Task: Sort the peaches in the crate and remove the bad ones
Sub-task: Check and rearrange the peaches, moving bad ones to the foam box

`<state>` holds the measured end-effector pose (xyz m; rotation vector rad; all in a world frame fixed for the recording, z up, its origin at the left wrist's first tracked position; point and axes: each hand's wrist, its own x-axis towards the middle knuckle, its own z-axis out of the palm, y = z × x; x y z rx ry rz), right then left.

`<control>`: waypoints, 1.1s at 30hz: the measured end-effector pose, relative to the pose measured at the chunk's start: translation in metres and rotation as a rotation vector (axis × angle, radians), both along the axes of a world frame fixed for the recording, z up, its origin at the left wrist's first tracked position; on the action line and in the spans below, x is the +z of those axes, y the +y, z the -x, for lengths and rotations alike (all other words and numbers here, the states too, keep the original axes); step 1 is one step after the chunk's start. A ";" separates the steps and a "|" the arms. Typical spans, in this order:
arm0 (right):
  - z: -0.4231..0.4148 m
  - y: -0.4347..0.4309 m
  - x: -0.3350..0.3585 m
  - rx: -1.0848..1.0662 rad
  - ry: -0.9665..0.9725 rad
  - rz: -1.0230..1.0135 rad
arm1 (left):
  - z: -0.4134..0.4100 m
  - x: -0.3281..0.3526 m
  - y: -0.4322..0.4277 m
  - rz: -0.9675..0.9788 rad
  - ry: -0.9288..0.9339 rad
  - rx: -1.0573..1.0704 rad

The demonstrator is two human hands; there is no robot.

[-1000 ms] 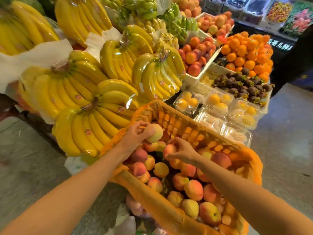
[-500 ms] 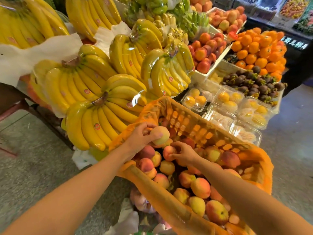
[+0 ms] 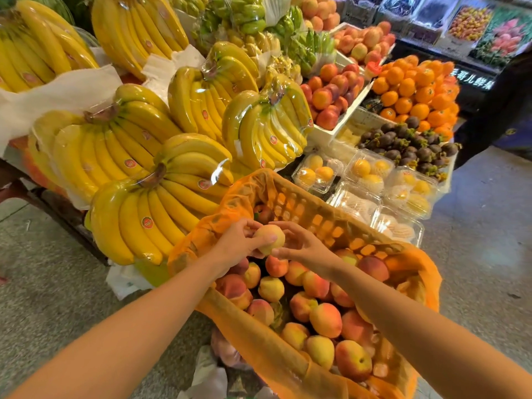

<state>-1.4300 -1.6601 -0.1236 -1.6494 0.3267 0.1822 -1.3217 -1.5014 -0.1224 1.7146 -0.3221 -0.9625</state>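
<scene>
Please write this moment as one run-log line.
left grip: holds peach | right grip: holds same peach | peach: above crate

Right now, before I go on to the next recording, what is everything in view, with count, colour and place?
held peach: one, pale yellow-pink, above the crate's far end
peaches: a couple of dozen showing, red-yellow, loose in the crate
crate: one, orange, mesh-lined, front centre
banana bunches: about six, yellow, film-wrapped, left of the crate
green bananas: several bunches, green, top centre
red-orange fruit: a trayful, in a white tray behind the bananas
oranges: a pile, orange, far right
mangosteens: a pile, dark purple, just below the oranges
clear boxes: about six, yellow fruit inside, beyond the crate
left hand: grips the held peach
right hand: fingers and thumb round the same peach
</scene>
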 end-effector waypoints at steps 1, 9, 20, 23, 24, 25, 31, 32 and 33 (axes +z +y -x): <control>-0.001 -0.001 0.000 -0.017 -0.019 0.034 | 0.001 0.001 -0.001 0.007 0.022 -0.015; -0.006 -0.023 -0.025 -0.153 0.080 0.239 | -0.026 0.009 0.015 -0.092 -0.860 -0.031; -0.050 -0.007 -0.068 -0.368 0.301 0.569 | -0.051 -0.020 0.042 -0.210 -0.901 -0.233; -0.060 -0.004 -0.074 -0.400 0.346 0.606 | -0.052 -0.021 0.041 -0.184 -0.878 -0.224; -0.061 -0.003 -0.075 -0.408 0.349 0.616 | -0.053 -0.022 0.041 -0.179 -0.879 -0.219; -0.062 -0.002 -0.077 -0.414 0.346 0.614 | -0.053 -0.022 0.041 -0.178 -0.880 -0.217; -0.045 -0.007 -0.075 -0.317 0.315 0.530 | -0.054 -0.021 0.040 -0.226 -0.925 -0.216; -0.041 -0.009 -0.073 -0.256 0.316 0.532 | -0.054 -0.019 0.039 -0.249 -0.962 -0.213; -0.036 -0.012 -0.072 -0.191 0.318 0.541 | -0.053 -0.019 0.037 -0.270 -0.999 -0.205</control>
